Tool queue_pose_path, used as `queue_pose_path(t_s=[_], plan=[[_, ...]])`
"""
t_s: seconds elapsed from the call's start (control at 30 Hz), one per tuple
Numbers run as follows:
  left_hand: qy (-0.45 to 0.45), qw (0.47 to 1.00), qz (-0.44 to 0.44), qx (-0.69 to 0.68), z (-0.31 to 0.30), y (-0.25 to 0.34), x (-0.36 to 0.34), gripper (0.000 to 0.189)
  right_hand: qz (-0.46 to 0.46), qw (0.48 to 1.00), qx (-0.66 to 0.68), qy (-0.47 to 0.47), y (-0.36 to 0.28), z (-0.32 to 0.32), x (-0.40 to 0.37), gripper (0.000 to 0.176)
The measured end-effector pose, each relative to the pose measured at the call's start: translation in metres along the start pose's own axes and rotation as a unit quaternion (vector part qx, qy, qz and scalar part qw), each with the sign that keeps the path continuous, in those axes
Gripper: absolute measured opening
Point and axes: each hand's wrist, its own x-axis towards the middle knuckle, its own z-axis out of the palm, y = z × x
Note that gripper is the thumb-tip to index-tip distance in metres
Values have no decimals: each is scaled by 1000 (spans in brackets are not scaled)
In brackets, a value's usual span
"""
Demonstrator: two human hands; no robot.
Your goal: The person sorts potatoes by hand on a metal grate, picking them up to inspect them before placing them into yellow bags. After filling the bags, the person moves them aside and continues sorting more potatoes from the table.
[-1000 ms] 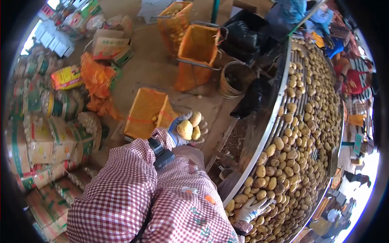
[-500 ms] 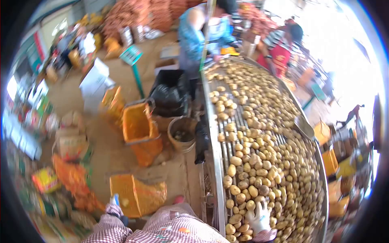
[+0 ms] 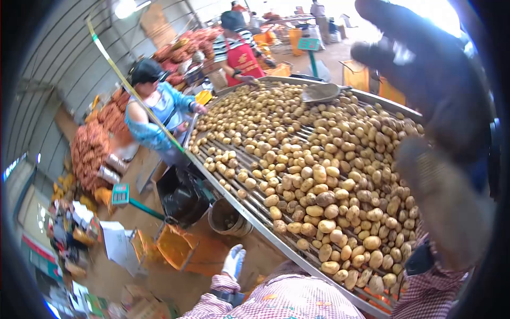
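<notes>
A long metal sorting bench of steel rollers (image 3: 241, 159) runs slantwise through a shed. It carries a thick spread of pale yellow-brown potatoes (image 3: 319, 175), heaped deepest along its far side and thinning to single tubers on bare rollers toward its near rail. A grey metal scoop (image 3: 321, 93) lies on the heap at the far end.

The left hand (image 3: 234, 261), in a white glove with a blue palm, hangs below the bench's near rail above the floor. Its fingers are loosely apart and it holds nothing. The right hand (image 3: 425, 69), in a dark glove, is lifted close to the camera, blurred and backlit. Its fingers look spread, with nothing seen in them, and it sits above the potatoes without touching them. Both sleeves are red-and-white check.

Under the near rail stand a round tan bucket (image 3: 228, 219), a black plastic bag (image 3: 183, 198) and an orange mesh sack held open on a frame (image 3: 175, 247), all on a brown dirt floor (image 3: 159, 282). Filled orange net sacks (image 3: 90, 149) are stacked against a grey corrugated wall (image 3: 64, 74). A person in a blue top and black cap (image 3: 156, 109) and a person in a red apron (image 3: 241, 50) stand at the bench's far side, with their hands at the potatoes.
</notes>
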Motion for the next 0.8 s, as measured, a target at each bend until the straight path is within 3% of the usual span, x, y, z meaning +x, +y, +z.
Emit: queue_pose_path(t_s=[0.03, 0.07, 0.13, 0.3, 0.33, 0.4, 0.47, 0.5, 0.53, 0.57, 0.6, 0.63, 0.67, 0.73, 0.8], plan=[[-35, 999, 15, -18, 0, -26, 17, 46, 10, 1000, -18, 18, 3, -4, -4, 64], [-73, 980, -43, -179, -3, -74, 47, 49, 3, 998, -45, 34, 9, -14, 0, 64], [-86, 993, 44, 64, 12, -43, 44, 52, 0, 993, -91, 68, 18, -30, 0, 63], [-129, 991, 11, -37, 21, -35, 99, 46, -23, 975, -178, 129, 51, -54, 10, 62], [-137, 989, 3, -57, 20, -20, 112, 44, -28, 970, -194, 146, 57, -56, 14, 62], [-126, 986, 77, 73, 50, 68, 68, 48, -32, 958, -228, 173, 66, -61, 21, 61], [-156, 968, 180, 77, 55, 57, 99, 45, -12, 948, -261, 183, 72, -62, 20, 61], [-142, 956, 202, 158, 67, 78, 95, 43, 12, 947, -267, 175, 71, -58, 17, 61], [-173, 970, 166, 27, 77, 98, 84, 39, 38, 949, -267, 165, 72, -49, 13, 60], [-194, 952, 209, 110, 84, 115, 85, 39, 61, 950, -264, 155, 73, -38, 11, 60], [-213, 952, 190, 111, 89, 114, 97, 41, 84, 950, -266, 143, 74, -29, 7, 60], [-218, 934, 241, 147, 97, 117, 103, 41, 111, 948, -270, 130, 78, -23, 2, 60], [-239, 953, 173, -70, 107, 55, 156, 38, 134, 944, -276, 118, 80, -17, -2, 59], [-292, 920, 245, 89, 123, 120, 142, 39, 188, 936, -282, 93, 85, 1, -16, 59], [-274, 839, 385, 270, 135, 163, 130, 41, 247, 928, -273, 60, 83, 24, -33, 58]])
